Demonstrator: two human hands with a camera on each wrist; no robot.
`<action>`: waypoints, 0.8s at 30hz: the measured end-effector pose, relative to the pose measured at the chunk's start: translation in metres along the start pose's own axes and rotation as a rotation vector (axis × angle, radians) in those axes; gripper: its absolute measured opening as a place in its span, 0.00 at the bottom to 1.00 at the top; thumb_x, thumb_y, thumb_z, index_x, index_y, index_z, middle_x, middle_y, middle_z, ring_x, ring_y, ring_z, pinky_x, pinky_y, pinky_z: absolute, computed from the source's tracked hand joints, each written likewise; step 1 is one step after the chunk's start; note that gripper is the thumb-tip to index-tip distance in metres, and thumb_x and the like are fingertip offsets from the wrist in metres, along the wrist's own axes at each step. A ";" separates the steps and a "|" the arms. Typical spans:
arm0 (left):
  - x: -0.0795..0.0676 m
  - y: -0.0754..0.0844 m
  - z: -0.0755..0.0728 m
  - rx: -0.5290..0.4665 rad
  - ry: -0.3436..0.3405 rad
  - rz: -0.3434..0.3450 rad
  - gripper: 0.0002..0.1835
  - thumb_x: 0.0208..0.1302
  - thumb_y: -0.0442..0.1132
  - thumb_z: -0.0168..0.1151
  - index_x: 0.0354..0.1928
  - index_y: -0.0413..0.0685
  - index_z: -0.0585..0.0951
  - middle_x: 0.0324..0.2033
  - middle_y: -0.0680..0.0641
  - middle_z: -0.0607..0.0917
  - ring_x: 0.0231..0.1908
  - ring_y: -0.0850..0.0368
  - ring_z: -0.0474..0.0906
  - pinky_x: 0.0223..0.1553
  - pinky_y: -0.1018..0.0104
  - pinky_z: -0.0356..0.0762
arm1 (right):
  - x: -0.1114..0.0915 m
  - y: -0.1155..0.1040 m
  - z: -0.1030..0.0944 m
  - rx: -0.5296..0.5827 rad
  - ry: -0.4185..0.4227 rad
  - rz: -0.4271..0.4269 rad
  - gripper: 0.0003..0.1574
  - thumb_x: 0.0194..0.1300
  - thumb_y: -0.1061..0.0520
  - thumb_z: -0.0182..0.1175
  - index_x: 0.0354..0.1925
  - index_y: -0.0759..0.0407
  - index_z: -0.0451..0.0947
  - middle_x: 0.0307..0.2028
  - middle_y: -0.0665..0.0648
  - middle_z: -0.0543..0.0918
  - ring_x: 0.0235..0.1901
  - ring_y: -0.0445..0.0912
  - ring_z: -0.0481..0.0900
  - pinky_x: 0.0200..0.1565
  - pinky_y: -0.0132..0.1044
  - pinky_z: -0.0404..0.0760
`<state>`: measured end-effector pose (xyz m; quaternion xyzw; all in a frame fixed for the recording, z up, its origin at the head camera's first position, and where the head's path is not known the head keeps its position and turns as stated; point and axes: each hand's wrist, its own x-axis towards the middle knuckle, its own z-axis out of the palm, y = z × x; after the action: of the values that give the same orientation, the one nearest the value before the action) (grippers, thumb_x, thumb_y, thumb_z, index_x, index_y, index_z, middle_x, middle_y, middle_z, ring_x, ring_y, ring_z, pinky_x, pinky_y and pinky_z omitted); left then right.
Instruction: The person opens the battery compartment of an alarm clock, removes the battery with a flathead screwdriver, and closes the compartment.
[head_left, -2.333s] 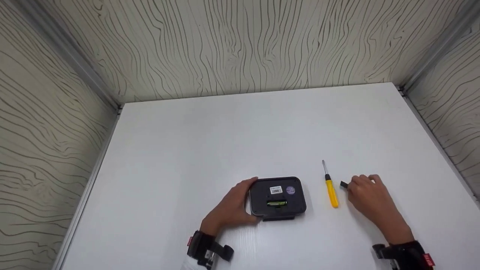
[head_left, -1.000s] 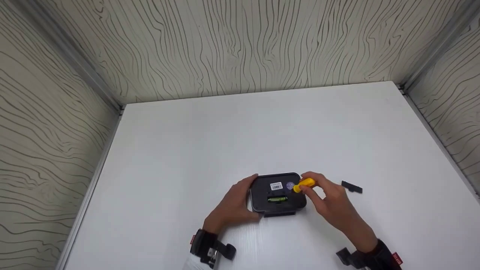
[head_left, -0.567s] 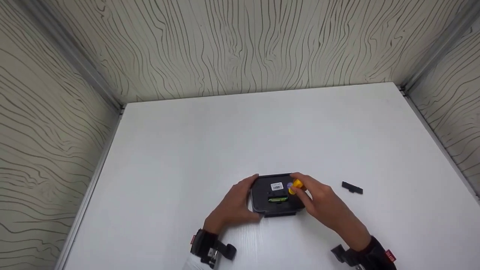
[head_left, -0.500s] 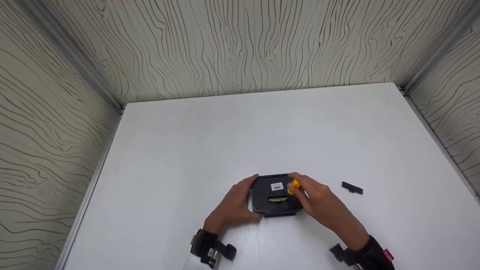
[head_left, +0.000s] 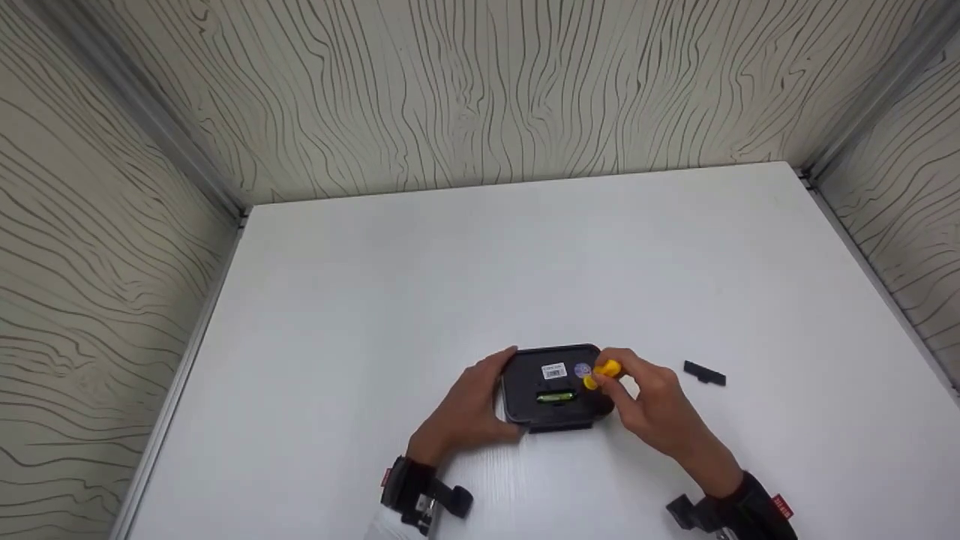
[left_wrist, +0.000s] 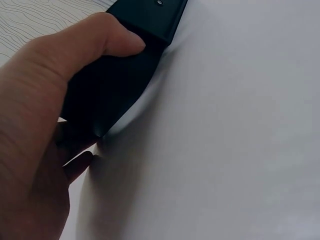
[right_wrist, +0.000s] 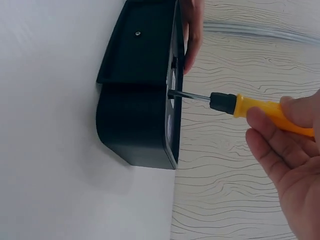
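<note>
A black, round-cornered electronic device point(head_left: 523, 401) lies back side up on the white table, with a green battery point(head_left: 555, 397) in its small bay. My left hand point(head_left: 469, 405) grips its left end, thumb along the near side and fingers at the far side. Between thumb and fingertips, my right hand point(head_left: 660, 409) pinches a screwdriver point(right_wrist: 250, 107) by its yellow handle. In the right wrist view the metal shaft point(right_wrist: 195, 96) points at the device's back, its tip right at the surface near the raised edge. The handle's end tilts toward the right in the head view.
A narrow black battery cover point(head_left: 705, 373) lies on the white table point(head_left: 420, 277) to the right of the right hand. Wood-patterned panels point(head_left: 480, 90) stand behind the table and at both sides.
My right hand let go of the battery cover, took up the screwdriver and brought it over the device. In the last half second it shifted slightly right. My left hand stayed in place.
</note>
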<state>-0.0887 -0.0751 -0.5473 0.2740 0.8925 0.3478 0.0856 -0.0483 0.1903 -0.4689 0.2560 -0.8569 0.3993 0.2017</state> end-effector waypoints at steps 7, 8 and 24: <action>0.000 0.000 -0.001 0.008 -0.010 -0.007 0.58 0.34 0.56 0.69 0.69 0.69 0.46 0.64 0.65 0.59 0.63 0.64 0.58 0.62 0.60 0.62 | -0.021 0.023 -0.017 0.113 0.074 0.221 0.18 0.47 0.72 0.64 0.38 0.63 0.74 0.32 0.54 0.80 0.25 0.41 0.80 0.40 0.21 0.77; 0.000 0.001 -0.001 0.008 -0.012 -0.011 0.58 0.34 0.56 0.69 0.69 0.69 0.46 0.64 0.65 0.59 0.63 0.64 0.59 0.62 0.60 0.62 | -0.023 0.026 -0.020 0.128 0.062 0.265 0.17 0.48 0.72 0.64 0.38 0.62 0.73 0.32 0.54 0.80 0.25 0.41 0.81 0.39 0.21 0.77; 0.000 0.001 -0.003 -0.008 -0.031 -0.015 0.58 0.35 0.57 0.70 0.70 0.67 0.47 0.65 0.64 0.58 0.62 0.64 0.59 0.61 0.59 0.62 | -0.029 0.016 -0.053 -0.337 -0.312 0.309 0.17 0.45 0.60 0.70 0.37 0.48 0.84 0.26 0.40 0.75 0.28 0.36 0.65 0.30 0.27 0.70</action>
<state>-0.0894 -0.0755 -0.5445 0.2724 0.8918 0.3463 0.1030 -0.0280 0.2489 -0.4627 0.1435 -0.9609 0.2328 0.0436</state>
